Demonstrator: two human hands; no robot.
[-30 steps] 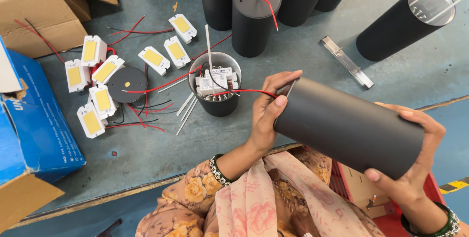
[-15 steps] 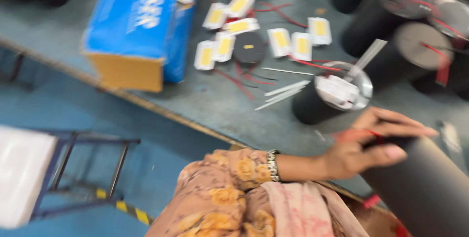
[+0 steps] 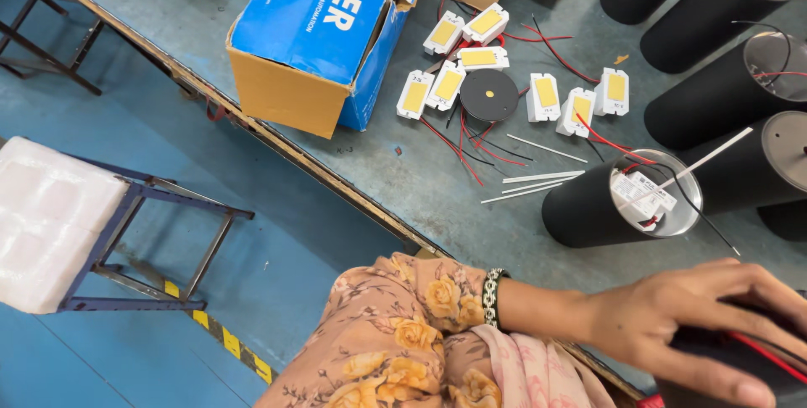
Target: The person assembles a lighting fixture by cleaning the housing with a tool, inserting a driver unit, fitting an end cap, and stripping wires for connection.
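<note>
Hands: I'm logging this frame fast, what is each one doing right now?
Left hand: fingers spread, resting on a black cylinder with a red wire; no closed grip.
Right hand: not in view.

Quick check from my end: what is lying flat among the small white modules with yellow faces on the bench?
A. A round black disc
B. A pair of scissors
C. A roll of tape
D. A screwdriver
A: a round black disc lies flat on the bench, with the white modules on both sides of it and red and black wires trailing below.
</note>
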